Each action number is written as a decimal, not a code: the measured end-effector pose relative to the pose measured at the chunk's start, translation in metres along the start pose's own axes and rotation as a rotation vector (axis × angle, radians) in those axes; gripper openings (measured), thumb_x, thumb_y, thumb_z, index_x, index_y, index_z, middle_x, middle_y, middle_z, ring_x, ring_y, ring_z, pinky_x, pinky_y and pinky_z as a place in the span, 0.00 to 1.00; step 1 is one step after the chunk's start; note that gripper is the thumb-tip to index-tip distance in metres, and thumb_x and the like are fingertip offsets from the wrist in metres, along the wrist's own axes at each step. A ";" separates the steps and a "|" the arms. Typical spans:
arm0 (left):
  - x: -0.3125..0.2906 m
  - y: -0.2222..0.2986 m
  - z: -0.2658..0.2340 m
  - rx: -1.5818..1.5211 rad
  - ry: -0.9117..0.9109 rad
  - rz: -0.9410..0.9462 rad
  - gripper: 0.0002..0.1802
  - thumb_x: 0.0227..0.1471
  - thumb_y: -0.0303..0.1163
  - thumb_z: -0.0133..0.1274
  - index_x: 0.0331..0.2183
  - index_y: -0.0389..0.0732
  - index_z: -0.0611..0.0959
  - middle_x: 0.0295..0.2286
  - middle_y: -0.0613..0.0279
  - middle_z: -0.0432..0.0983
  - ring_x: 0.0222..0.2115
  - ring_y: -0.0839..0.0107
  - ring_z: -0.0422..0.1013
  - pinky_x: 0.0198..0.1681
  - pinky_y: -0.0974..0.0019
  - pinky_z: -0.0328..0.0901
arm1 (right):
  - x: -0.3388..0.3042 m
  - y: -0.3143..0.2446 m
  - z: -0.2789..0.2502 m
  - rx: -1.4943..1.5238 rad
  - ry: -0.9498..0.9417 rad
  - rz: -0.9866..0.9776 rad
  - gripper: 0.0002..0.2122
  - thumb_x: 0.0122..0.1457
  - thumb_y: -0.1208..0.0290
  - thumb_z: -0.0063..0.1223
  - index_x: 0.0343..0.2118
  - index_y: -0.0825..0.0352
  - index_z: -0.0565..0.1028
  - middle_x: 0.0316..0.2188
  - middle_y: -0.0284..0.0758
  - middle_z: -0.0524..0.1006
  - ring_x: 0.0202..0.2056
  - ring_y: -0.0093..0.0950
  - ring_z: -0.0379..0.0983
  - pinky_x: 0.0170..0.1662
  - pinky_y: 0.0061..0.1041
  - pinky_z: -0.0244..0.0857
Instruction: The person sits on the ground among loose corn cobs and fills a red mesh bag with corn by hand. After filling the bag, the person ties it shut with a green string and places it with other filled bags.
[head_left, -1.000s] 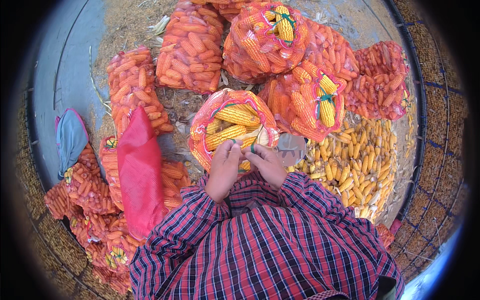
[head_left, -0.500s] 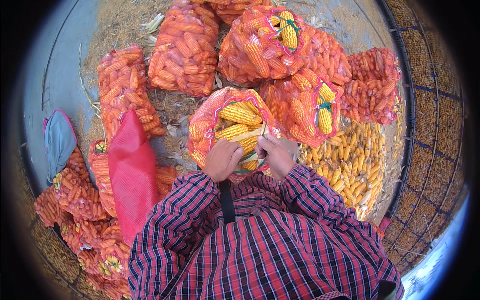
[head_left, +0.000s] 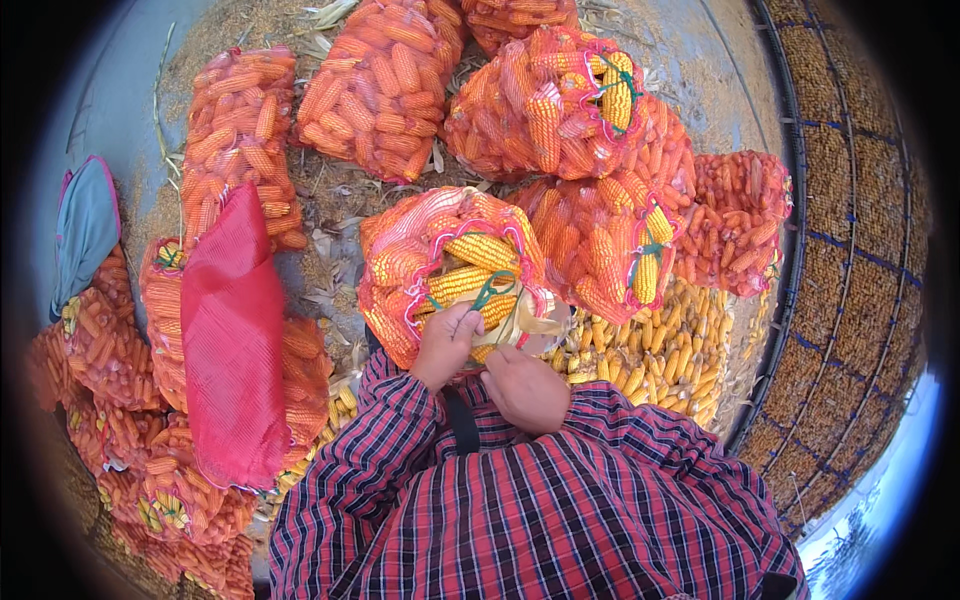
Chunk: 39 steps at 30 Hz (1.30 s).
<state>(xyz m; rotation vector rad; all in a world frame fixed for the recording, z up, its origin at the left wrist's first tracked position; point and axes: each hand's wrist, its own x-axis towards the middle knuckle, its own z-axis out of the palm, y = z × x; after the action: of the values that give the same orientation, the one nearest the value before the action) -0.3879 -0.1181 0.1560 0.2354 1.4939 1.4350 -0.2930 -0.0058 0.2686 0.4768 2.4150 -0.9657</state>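
Observation:
Right in front of me stands an orange-red mesh sack (head_left: pixel 388 275) with its mouth partly open. Yellow corn cobs (head_left: pixel 482 250) show inside the pink-edged opening. A green cord (head_left: pixel 490 290) runs in a loop across the cobs, and my left hand (head_left: pixel 446 347) pinches it at the near side of the mouth. Lower and closer to my body, my right hand (head_left: pixel 527 390) is closed, its fingertips turned inward by the sack's near rim; what lies in them is hidden. A pale dry husk (head_left: pixel 530 322) sticks out beside the cobs.
Several filled mesh sacks (head_left: pixel 375 95) stand beyond and to both sides. An unfilled red mesh sack (head_left: pixel 235 345) lies over sacks at the left, near a grey-blue cloth (head_left: pixel 88 225). Loose cobs (head_left: pixel 650 355) cover the ground at the right, before a tall corn-filled crib (head_left: pixel 850 260).
My right hand has drawn down toward my body, away from the sack's mouth. The left hand now pinches the green cord, which shows as a loop. The view has shifted slightly.

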 end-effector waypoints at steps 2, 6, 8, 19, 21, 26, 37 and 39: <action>0.027 -0.010 0.011 -0.013 -0.063 0.124 0.14 0.60 0.31 0.46 0.24 0.36 0.77 0.21 0.66 0.71 0.25 0.77 0.66 0.32 0.71 0.62 | 0.013 0.004 0.015 -0.113 0.035 -0.239 0.07 0.53 0.72 0.49 0.32 0.70 0.69 0.29 0.45 0.71 0.30 0.42 0.73 0.33 0.38 0.67; 0.056 -0.029 0.019 -0.289 -0.216 0.076 0.10 0.58 0.31 0.49 0.32 0.37 0.83 0.28 0.63 0.77 0.31 0.76 0.71 0.38 0.70 0.65 | 0.043 0.017 0.007 -0.290 -0.152 -0.275 0.06 0.50 0.73 0.48 0.29 0.70 0.73 0.28 0.41 0.71 0.32 0.36 0.73 0.35 0.33 0.67; 0.066 -0.034 0.017 -0.165 -0.322 0.041 0.10 0.53 0.29 0.53 0.37 0.37 0.83 0.33 0.62 0.79 0.34 0.74 0.72 0.41 0.69 0.66 | 0.057 0.022 -0.011 -0.311 0.010 -0.439 0.07 0.47 0.72 0.51 0.27 0.70 0.74 0.29 0.38 0.72 0.37 0.36 0.70 0.40 0.34 0.64; 0.045 -0.037 0.028 0.287 -0.027 0.237 0.14 0.53 0.39 0.54 0.29 0.39 0.85 0.24 0.50 0.78 0.27 0.52 0.75 0.34 0.55 0.67 | 0.131 0.039 -0.062 -0.399 -0.150 -0.340 0.11 0.52 0.65 0.52 0.29 0.68 0.79 0.29 0.40 0.73 0.36 0.39 0.72 0.41 0.38 0.63; 0.049 -0.038 0.032 0.238 -0.052 0.039 0.15 0.55 0.40 0.53 0.26 0.39 0.85 0.22 0.50 0.78 0.24 0.54 0.75 0.31 0.57 0.67 | 0.131 0.050 -0.068 -0.345 -0.086 -0.253 0.13 0.55 0.62 0.51 0.30 0.68 0.79 0.29 0.41 0.74 0.35 0.40 0.74 0.39 0.40 0.65; 0.060 -0.031 0.029 0.000 -0.146 -0.315 0.21 0.58 0.43 0.52 0.23 0.36 0.84 0.19 0.60 0.79 0.21 0.70 0.73 0.30 0.65 0.68 | 0.107 0.100 -0.074 -0.026 -0.126 0.038 0.19 0.60 0.53 0.48 0.32 0.68 0.77 0.28 0.44 0.77 0.33 0.42 0.75 0.36 0.41 0.68; 0.052 0.019 0.021 0.386 -0.159 -0.013 0.09 0.46 0.29 0.63 0.33 0.36 0.87 0.23 0.63 0.81 0.23 0.70 0.75 0.30 0.67 0.69 | 0.030 0.106 -0.002 0.448 0.044 0.181 0.10 0.60 0.63 0.50 0.34 0.66 0.74 0.23 0.42 0.77 0.28 0.39 0.77 0.32 0.37 0.68; 0.050 0.026 0.022 0.644 -0.120 0.222 0.08 0.40 0.26 0.60 0.29 0.41 0.88 0.22 0.63 0.79 0.25 0.64 0.76 0.31 0.63 0.68 | 0.039 0.107 -0.013 0.364 0.106 0.217 0.11 0.59 0.63 0.50 0.37 0.65 0.74 0.24 0.42 0.77 0.30 0.41 0.77 0.33 0.39 0.68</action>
<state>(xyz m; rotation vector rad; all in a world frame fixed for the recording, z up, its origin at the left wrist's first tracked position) -0.4078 -0.0614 0.1565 0.8871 1.8330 1.0372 -0.2773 0.0824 0.1966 0.9201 2.2199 -1.3131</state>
